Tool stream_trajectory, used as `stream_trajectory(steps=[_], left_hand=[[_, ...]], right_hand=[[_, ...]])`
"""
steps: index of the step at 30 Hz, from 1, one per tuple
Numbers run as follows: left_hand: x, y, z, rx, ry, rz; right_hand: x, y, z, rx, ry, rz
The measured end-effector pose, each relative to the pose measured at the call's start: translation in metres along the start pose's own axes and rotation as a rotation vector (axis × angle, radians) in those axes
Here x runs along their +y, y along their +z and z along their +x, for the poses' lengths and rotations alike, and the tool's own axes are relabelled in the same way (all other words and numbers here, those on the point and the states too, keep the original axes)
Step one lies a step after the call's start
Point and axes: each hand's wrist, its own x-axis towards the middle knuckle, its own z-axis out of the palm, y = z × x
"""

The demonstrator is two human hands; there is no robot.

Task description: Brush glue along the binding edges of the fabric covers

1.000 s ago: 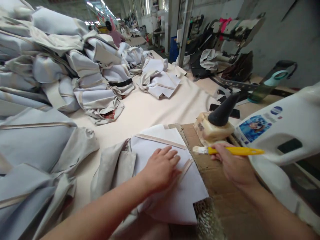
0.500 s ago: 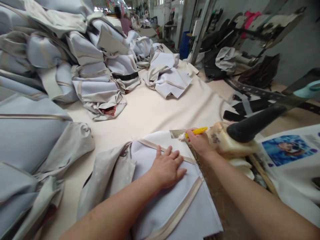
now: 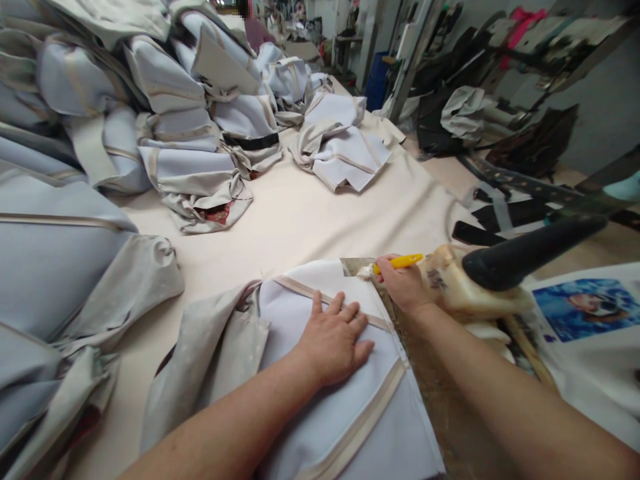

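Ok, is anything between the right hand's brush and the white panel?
Nothing visible: the yellow brush in the right hand has its bristles at the far edge of the white panel. The left hand lies on the panel, clear of them.

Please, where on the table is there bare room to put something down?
The widest free patch is pale cloth beyond the white panel, bordered by the fabric heap at left and loose pieces farther off. A narrower strip runs between heap and grey fabric. The right side is crowded: right hand, yellow brush, yellowish block, black cone.
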Motion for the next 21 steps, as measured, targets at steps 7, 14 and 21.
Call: stream_trajectory(steps=[7,14,21], left_hand=[[0.000,0.002,-0.001,0.019,0.005,-0.015],[0.000,0.003,0.000,0.015,0.000,0.019],[0.000,0.005,-0.001,0.025,0.005,0.038]], right_hand=[[-0.001,-0.021,-0.015,-0.091,0.028,-0.011],[-0.003,-0.007,-0.001,0.008,0.002,-0.021],[0.000,-0.039,-0.044,-0.170,0.105,-0.002]])
